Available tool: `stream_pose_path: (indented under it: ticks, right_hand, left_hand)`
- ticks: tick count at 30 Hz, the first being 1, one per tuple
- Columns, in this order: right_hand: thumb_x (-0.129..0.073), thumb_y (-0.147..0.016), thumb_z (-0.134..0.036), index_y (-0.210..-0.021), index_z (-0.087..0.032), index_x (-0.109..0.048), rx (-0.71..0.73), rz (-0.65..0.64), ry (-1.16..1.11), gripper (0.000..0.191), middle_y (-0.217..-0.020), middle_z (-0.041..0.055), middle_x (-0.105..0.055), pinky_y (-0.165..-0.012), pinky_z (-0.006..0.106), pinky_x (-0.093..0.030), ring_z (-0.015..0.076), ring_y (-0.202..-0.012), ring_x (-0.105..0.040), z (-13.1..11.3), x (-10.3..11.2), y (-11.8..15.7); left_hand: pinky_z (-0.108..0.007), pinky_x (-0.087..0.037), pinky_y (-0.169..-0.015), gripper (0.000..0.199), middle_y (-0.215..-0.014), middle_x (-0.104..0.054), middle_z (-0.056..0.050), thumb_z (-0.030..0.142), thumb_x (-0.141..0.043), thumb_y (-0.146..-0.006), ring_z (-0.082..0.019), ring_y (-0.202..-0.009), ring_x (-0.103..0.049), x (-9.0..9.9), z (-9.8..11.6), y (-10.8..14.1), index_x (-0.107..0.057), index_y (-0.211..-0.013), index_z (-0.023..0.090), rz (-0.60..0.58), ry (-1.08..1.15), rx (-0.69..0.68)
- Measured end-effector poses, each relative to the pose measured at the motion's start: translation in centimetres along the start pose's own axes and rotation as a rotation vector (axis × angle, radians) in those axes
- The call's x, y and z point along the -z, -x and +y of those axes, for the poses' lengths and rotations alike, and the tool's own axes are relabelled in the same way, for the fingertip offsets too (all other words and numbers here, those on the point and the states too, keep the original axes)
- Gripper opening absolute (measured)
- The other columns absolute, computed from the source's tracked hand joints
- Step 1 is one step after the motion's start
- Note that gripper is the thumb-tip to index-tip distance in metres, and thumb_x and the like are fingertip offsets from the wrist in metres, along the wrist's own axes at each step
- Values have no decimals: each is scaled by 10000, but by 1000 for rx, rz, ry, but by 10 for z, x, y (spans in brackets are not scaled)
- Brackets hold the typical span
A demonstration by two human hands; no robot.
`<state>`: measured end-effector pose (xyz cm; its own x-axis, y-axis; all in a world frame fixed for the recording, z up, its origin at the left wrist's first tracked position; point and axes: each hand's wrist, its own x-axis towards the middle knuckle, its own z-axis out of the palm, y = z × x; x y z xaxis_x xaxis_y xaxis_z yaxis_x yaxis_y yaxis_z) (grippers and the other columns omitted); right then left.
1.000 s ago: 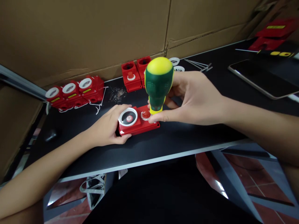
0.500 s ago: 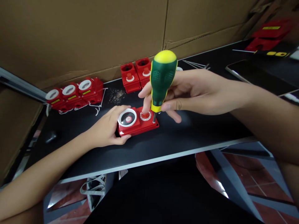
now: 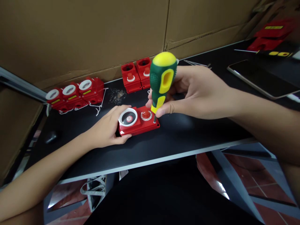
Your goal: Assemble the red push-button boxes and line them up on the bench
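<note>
My left hand (image 3: 108,126) grips the left end of a red housing (image 3: 142,127), thumb along the near side and fingers over the far side. The housing lies flat on the black table (image 3: 150,150). It carries a white-ringed round window (image 3: 127,117) and a red button-like dome (image 3: 146,114) in a clear, pale collar. In my right hand (image 3: 192,93), closed round its lower handle, is a green and yellow screwdriver (image 3: 162,78). The screwdriver stands nearly upright, its tip at a screw in the housing's near right corner.
Three red housings with white rings (image 3: 77,93) stand at the back left, white cords beside them. More red housings (image 3: 131,78) sit against the cardboard wall (image 3: 93,37). A phone (image 3: 262,78), another screwdriver (image 3: 276,53) and red parts (image 3: 269,34) lie to the right. A computer mouse (image 3: 51,137) rests at far left.
The screwdriver handle has turned, so a yellow inset now faces me. My right fingers have shifted round the handle and off the red dome. My left hand and the housing look still.
</note>
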<state>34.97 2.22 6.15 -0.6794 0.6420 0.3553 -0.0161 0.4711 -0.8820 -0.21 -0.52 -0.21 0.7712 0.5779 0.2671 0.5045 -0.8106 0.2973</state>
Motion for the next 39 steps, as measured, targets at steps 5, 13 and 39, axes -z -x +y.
stream_pose_path:
  ticks: [5, 13, 39]
  right_hand:
    - [-1068, -829, -550, -1035, -222, -618, -30, 91, -15, 594, -1027, 12, -726, -748, 299, -613, 158, -920, -712, 12, -10, 0]
    - [-930, -1029, -485, -1300, -194, -712, 40, 12, -50, 453, -1190, 37, -784, -732, 213, -614, 106, -917, -725, 7, -2, 1]
    - [-1024, -942, -487, -1048, -203, -680, 42, 84, -158, 459, -1072, 8, -839, -872, 260, -701, 143, -1024, -815, -14, -7, 1]
  left_hand:
    - [-641, -660, -1217, 901, -1661, -663, -258, 537, -855, -1033, -460, -1413, -753, -1, 0, -1, -430, -1756, 206, 9, 28, 18]
    - [-643, -654, -1217, 904, -1659, -658, -267, 553, -830, -1044, -458, -1409, -751, 0, 0, 0, -410, -1758, 192, -5, 6, 18]
    - [-643, -644, -1224, 885, -1677, -632, -273, 547, -794, -1079, -449, -1428, -725, 3, 4, 0, -373, -1767, 182, -43, -2, 46]
